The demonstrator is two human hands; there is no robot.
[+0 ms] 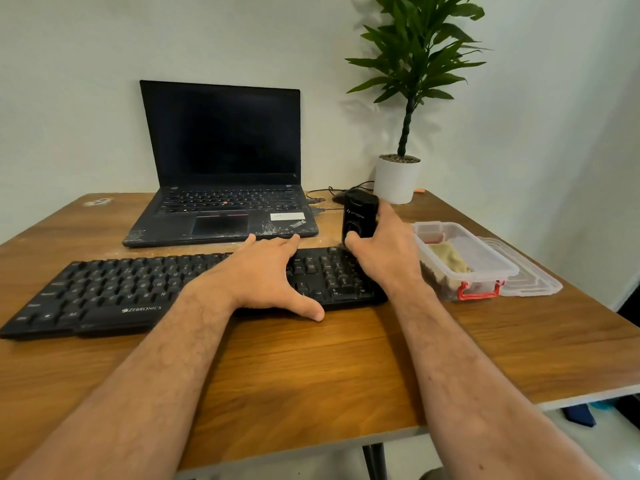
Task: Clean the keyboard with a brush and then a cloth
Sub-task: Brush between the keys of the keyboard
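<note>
Head view: we're brushing. Our right hand (384, 251) grips the black brush (358, 218) over the keyboard (138, 289) at centre frame, left hand (263, 271) flat, steadying it. Next, we'd say, sweep leftward; cloth (448, 258) waits in the tub (485, 268).

Matt black plastic keyboard (145, 289); wood-grain table (311, 368); clear plastic box (464, 258); scuffed matt laptop (221, 188).

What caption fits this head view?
Left hand steadies the keyboard while right hand holds a black brush over it.
</note>
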